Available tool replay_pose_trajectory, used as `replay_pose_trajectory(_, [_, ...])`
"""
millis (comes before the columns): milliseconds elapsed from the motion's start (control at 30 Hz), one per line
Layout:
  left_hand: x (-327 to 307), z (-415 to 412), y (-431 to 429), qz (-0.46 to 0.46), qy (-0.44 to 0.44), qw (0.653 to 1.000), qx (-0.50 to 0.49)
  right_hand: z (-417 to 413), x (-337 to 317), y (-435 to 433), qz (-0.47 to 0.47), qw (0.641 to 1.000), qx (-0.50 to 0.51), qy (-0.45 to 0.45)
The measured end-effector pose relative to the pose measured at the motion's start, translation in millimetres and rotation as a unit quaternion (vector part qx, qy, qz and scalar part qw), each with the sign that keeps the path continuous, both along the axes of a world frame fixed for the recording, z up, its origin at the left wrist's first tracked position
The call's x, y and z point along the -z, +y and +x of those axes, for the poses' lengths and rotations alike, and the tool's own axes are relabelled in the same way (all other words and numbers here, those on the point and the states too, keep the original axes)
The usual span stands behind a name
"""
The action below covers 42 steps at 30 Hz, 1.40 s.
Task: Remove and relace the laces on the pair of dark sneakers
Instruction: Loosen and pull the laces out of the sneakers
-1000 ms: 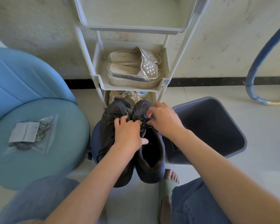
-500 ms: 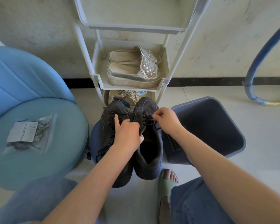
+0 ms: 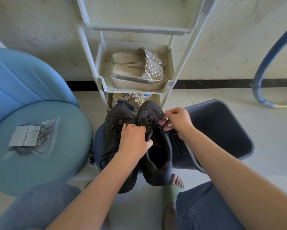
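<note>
On the dark blue stool (image 3: pixel 97 146) between the person's knees, two dark sneakers stand side by side, toes toward the far edge and heels toward the near edge.

1. Left sneaker (image 3: pixel 117 128): its speckled lace (image 3: pixel 113 144) hangs loose down the outer side, over the stool's left edge.
2. Right sneaker (image 3: pixel 159 156): the opening faces up. The left hand (image 3: pixel 134 138) grips the tongue area, fingers curled over it and thumb at the opening.
3. Right hand (image 3: pixel 177 120): fingers and thumb pinch a strand of the right sneaker's black lace (image 3: pixel 153 122), drawn out to the right of the eyelets.

Surroundings: a dark bin (image 3: pixel 222 130) stands just beside the stool's right edge. A pale shoe rack (image 3: pixel 104 87) behind holds silver platform sandals (image 3: pixel 136 77). A blue chair (image 3: pixel 40 163) at left carries a clear plastic bag (image 3: pixel 30 138).
</note>
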<state>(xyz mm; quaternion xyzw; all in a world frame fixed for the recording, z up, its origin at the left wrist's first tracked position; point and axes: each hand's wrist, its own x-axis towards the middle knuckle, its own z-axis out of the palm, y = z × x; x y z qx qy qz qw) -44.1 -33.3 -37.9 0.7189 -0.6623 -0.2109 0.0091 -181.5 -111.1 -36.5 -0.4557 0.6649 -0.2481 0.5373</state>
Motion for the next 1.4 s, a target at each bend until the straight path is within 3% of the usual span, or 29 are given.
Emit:
replay_pose_trajectory(100, [-1.2,-4.7,6.7,-0.053,-0.052,0.997,-0.009,-3.8,-1.2,-3.3,-0.062,0.976,-0.185,0.099])
replay_pose_trajectory(200, [-5.9,-8.5,8.7,-0.131,-0.08,0.987,-0.036,-1.5,-0.7,-0.5,-0.117,0.943,-0.286,0.125])
replay_pose_trajectory(300, [-5.6,-11.5,8.5,-0.074,-0.025,0.995,-0.057,2.9,4.4,4.1,-0.115,0.901,-0.369,0.198])
replay_pose_trajectory(533, [-12.2,-18.0,12.7,-0.008,-0.058,0.998,-0.036,11.8,1.8,1.8,-0.1,0.925,-0.311,0.193])
replay_pose_trajectory(700, [-10.3,-16.7,12.0,0.017,-0.027,0.998,-0.046,-1.5,1.6,-8.5,-0.074,0.988,-0.038,0.13])
replay_pose_trajectory(733, [-10.5,-16.1,12.2,0.017,-0.02,0.998,-0.052,-5.7,0.1,-10.7,-0.09,0.987,-0.037,0.129])
replay_pose_trajectory(800, [-9.9,-15.4,12.8,0.012,-0.002,0.998,-0.065,-9.0,-5.0,-10.3,-0.142,0.965,-0.158,0.151])
replay_pose_trajectory(867, [-6.7,-14.1,12.7,0.008,0.005,0.997,-0.076,-3.0,-8.9,-2.8,-0.16,0.907,-0.333,0.201])
replay_pose_trajectory(933, [-4.9,-13.1,12.6,0.007,0.023,0.997,-0.074,3.9,-4.6,0.0,-0.144,0.863,-0.418,0.244])
replay_pose_trajectory(1067, [-2.0,-10.6,14.5,0.002,0.044,0.997,-0.069,5.1,-1.2,-2.2,-0.122,0.882,-0.389,0.238])
replay_pose_trajectory(1133, [-0.8,-10.4,14.9,-0.008,0.039,0.998,-0.058,5.5,-4.4,-4.0,-0.148,0.875,-0.355,0.295])
replay_pose_trajectory(1200, [0.1,-10.6,14.7,-0.004,0.029,0.998,-0.05,1.2,-6.1,-9.4,-0.191,0.906,-0.203,0.32])
replay_pose_trajectory(1267, [2.4,-9.7,14.6,-0.001,0.026,0.999,-0.047,-8.3,-6.3,-17.0,-0.193,0.942,-0.067,0.267])
replay_pose_trajectory(1333, [2.9,-8.8,13.5,0.0,0.034,0.998,-0.052,-13.3,-8.0,-17.9,-0.172,0.952,-0.099,0.234])
replay_pose_trajectory(1400, [2.5,-8.8,11.2,0.002,0.043,0.997,-0.058,-12.0,-8.6,-12.1,-0.17,0.929,-0.231,0.233])
